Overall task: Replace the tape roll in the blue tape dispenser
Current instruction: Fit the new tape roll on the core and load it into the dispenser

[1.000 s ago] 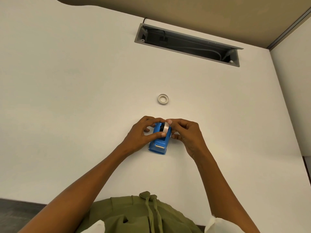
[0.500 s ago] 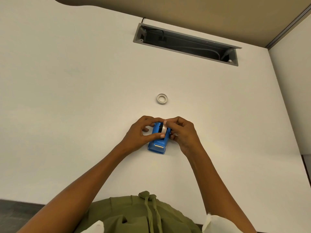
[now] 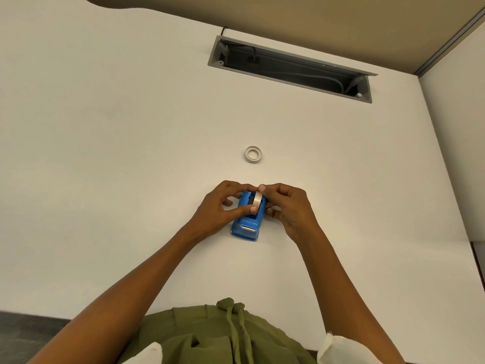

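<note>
Pinching the light, stiff tape roll (image 3: 257, 199) by its rims, I clamp both my left hand (image 3: 219, 208) and right hand (image 3: 290, 207) on it over the blue dispenser (image 3: 245, 227).

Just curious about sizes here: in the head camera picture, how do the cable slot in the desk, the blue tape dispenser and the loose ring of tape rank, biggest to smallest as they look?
1. Cable slot, by far the longest, though it lies farthest from the camera.
2. Blue tape dispenser, partly covered by both hands.
3. Loose tape ring, clearly smallest, lying flat on the desk beyond the dispenser.
</note>
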{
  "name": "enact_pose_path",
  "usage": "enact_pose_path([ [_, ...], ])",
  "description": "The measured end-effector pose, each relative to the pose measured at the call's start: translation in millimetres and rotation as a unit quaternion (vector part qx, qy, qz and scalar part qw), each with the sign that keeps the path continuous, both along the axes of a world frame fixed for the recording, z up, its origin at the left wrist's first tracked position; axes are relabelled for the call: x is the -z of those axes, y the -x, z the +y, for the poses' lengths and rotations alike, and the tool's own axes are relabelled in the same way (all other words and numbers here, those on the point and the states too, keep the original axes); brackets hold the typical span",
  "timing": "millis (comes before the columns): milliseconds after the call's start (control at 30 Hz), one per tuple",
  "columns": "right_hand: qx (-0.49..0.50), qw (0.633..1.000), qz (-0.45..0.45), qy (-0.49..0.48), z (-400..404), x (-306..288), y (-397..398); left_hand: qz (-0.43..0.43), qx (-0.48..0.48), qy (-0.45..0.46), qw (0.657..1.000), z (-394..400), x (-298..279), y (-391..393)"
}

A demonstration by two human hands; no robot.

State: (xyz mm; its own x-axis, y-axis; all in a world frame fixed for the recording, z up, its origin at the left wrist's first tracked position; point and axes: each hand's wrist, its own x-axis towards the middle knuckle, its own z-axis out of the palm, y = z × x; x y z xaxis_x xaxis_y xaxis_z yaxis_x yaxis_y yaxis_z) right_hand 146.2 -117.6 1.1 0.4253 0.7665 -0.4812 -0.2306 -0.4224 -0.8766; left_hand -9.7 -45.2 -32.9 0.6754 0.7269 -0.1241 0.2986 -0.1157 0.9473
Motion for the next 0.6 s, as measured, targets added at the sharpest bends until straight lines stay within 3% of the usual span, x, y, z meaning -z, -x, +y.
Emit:
enact_pose_path([
  [200,-0.151,0.986,-0.066,-0.032,-13,-4,-19,0.004,0.001,0.004,1.000,0,0,1],
  [600,-0.166,0.984,-0.061,-0.031,-7,-7,-23,0.002,0.009,0.015,1.000,1,-2,3],
])
